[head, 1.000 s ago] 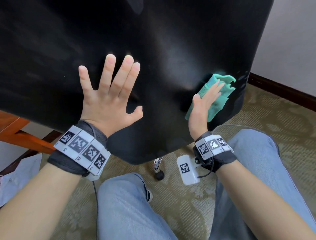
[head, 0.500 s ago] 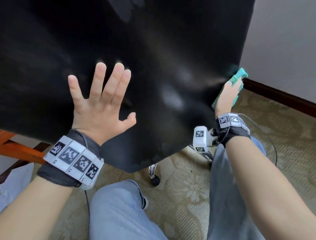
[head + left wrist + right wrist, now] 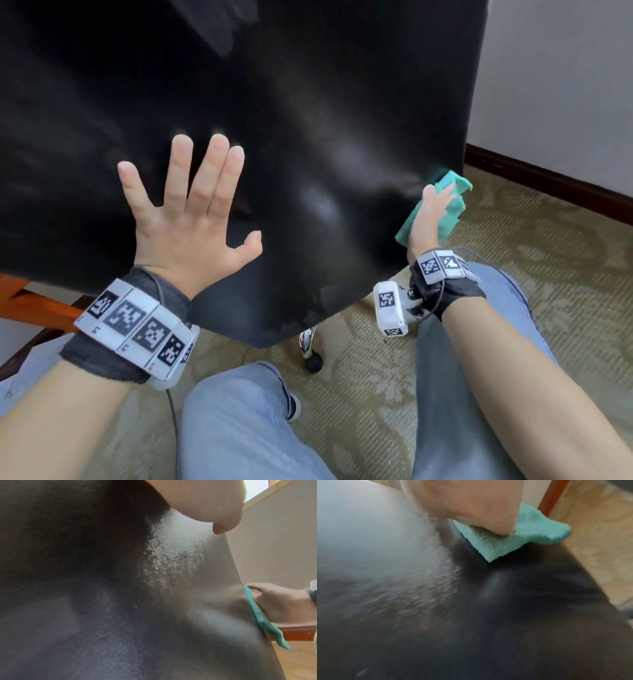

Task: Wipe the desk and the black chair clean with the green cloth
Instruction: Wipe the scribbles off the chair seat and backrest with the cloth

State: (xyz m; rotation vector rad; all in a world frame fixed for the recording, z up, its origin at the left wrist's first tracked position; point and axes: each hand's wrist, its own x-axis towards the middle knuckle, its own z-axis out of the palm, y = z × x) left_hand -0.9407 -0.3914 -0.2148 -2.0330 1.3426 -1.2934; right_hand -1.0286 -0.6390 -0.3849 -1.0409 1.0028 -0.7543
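Observation:
The black chair back (image 3: 308,113) fills the upper part of the head view and most of both wrist views (image 3: 85,601) (image 3: 436,615). My left hand (image 3: 191,212) lies flat against it with fingers spread and straight. At the chair's right edge my right hand (image 3: 430,219) presses the folded green cloth (image 3: 452,202) onto the black surface with straight fingers. The left wrist view shows the cloth (image 3: 262,622) squeezed between that hand (image 3: 278,601) and the chair edge. Under my palm in the right wrist view, the cloth (image 3: 505,540) sticks out.
Patterned beige carpet (image 3: 548,274) covers the floor, with a dark wooden skirting board (image 3: 548,185) along the grey wall at right. A chair castor (image 3: 313,365) stands between my knees. An orange wooden desk leg (image 3: 30,305) shows at lower left. My jeans-clad legs (image 3: 239,428) fill the bottom.
My right hand carried the cloth rightward to the chair's right edge, then slightly down along it. The left hand stayed flat on the chair back.

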